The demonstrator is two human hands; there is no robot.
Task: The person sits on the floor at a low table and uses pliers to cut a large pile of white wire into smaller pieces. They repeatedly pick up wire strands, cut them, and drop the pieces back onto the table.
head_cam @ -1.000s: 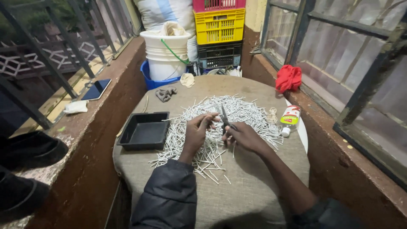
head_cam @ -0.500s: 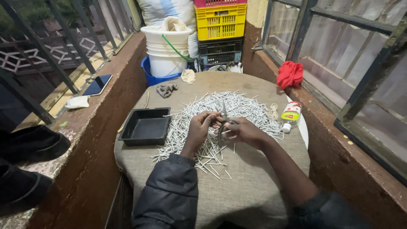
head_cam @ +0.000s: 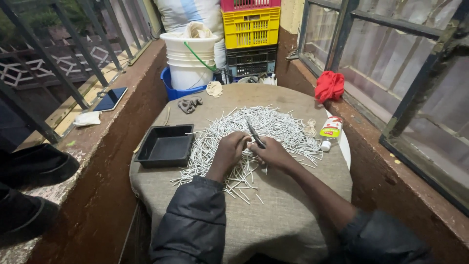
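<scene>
A white bottle [head_cam: 330, 132] with a red-green label lies right of the sticks [head_cam: 273, 128]. Left hand [head_cam: 232, 151] is closed on sticks; right hand [head_cam: 271, 152] grips a dark tool [head_cam: 255, 134], now lower than before.

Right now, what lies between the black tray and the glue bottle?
In the head view, the pile of white sticks fills the stretch between the black tray and the glue bottle, with both hands, left and right, working over it.

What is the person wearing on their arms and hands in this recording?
Both hands, left hand and right hand, are bare: no gloves, and no rings or watch that I can make out. The left sleeve is dark, puffy jacket fabric; the right sleeve is pushed up the forearm.
</scene>
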